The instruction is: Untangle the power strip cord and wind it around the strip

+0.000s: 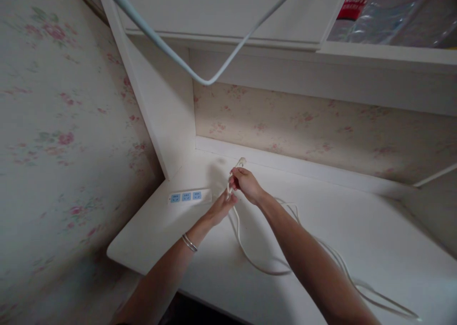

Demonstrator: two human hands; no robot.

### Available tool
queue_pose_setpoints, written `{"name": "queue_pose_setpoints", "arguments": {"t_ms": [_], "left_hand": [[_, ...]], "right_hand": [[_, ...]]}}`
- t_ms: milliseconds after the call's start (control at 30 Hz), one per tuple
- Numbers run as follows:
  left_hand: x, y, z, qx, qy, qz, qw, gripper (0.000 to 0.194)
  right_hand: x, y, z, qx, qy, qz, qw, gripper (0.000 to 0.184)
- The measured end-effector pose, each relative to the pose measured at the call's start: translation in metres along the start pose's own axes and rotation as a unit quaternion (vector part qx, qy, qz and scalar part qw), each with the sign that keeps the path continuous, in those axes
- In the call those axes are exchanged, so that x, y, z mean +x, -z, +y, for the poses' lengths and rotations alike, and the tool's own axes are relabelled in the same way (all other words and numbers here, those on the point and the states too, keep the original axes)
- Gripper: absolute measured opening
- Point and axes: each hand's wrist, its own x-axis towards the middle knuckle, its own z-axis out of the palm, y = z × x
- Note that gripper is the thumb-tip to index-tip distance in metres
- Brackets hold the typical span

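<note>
A white power cord (pixel 240 234) runs up from the white desk (pixel 214 277) into both of my hands. My right hand (pixel 245 184) is closed around the cord near its upper end, where a whitish plug (pixel 241 162) sticks out beyond the fingers. Just below it, my left hand (pixel 223 206) is closed on the cord as well, with the cord passing by the thumb. To the left of my hands, a white power strip (pixel 207 195) with three blue socket panels lies on the desk. My left wrist wears silver bangles.
Loops of cord (pixel 342 263) spread over the desk on the right. A pale cable (pixel 207 82) hangs down in front, before a white cabinet (pixel 221 15). Clear plastic packaging (pixel 396 15) sits on the upper right shelf. Floral wallpaper (pixel 53 139) covers the left wall.
</note>
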Motion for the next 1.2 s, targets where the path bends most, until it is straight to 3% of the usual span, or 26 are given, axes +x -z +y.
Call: {"name": "queue_pose_setpoints", "arguments": {"t_ms": [100, 200, 300, 467, 567, 700, 833, 1100, 1200], "left_hand": [[0.001, -0.004, -0.003, 0.039, -0.029, 0.052, 0.997, 0.051], [0.003, -0.005, -0.007, 0.065, -0.008, 0.082, 0.994, 0.044], [0.004, -0.006, -0.009, 0.089, 0.011, 0.065, 0.994, 0.040], [0.006, -0.010, -0.007, 0.115, 0.000, 0.022, 0.993, 0.039], [0.007, -0.008, -0.006, 0.147, 0.020, 0.007, 0.989, 0.043], [0.010, 0.001, -0.008, 0.198, 0.066, 0.000, 0.978, 0.055], [0.013, 0.011, -0.005, 0.243, 0.095, -0.025, 0.965, 0.056], [0.013, 0.014, -0.005, 0.360, 0.101, -0.084, 0.923, 0.032], [0.013, 0.012, -0.008, 0.410, 0.094, -0.073, 0.904, 0.029]], "right_hand": [[0.006, -0.001, 0.015, 0.017, -0.018, -0.012, 1.000, 0.023], [0.004, 0.008, 0.032, 0.007, -0.036, 0.006, 0.999, 0.021], [-0.002, 0.021, 0.045, -0.008, -0.068, 0.023, 0.997, 0.028], [-0.010, 0.024, 0.053, 0.019, -0.101, -0.041, 0.994, 0.041], [-0.008, 0.019, 0.056, 0.048, -0.079, -0.049, 0.995, 0.042], [-0.003, 0.021, 0.061, 0.058, -0.013, -0.012, 0.998, 0.046], [0.002, 0.037, 0.059, 0.003, 0.055, 0.030, 0.998, 0.041], [0.009, 0.073, 0.031, 0.013, 0.072, 0.084, 0.994, 0.026], [0.004, 0.072, 0.022, 0.079, 0.037, 0.037, 0.996, 0.033]]}}
